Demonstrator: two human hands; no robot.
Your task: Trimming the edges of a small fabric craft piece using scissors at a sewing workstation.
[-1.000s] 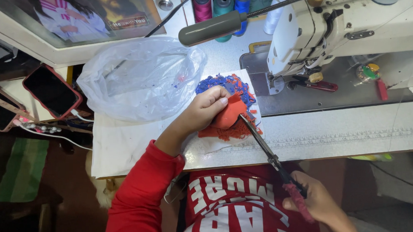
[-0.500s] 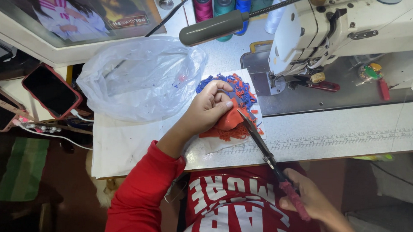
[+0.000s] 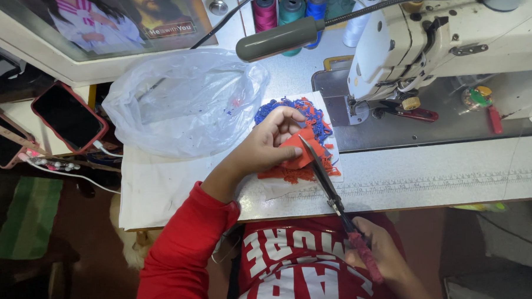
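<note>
An orange fabric piece [image 3: 297,152] is pinched between the thumb and fingers of the left hand [image 3: 266,146], closed upon it above a heap of orange and blue trimmings [image 3: 307,112]. Long scissors [image 3: 324,175] are gripped at the wrapped handles by the right hand [image 3: 377,256], closed around them; the blade tips are set against the held fabric, just right of the pinch. A clear plastic bag [image 3: 185,102] lies left of the grip, a sewing machine [image 3: 452,41] beyond it to the right
</note>
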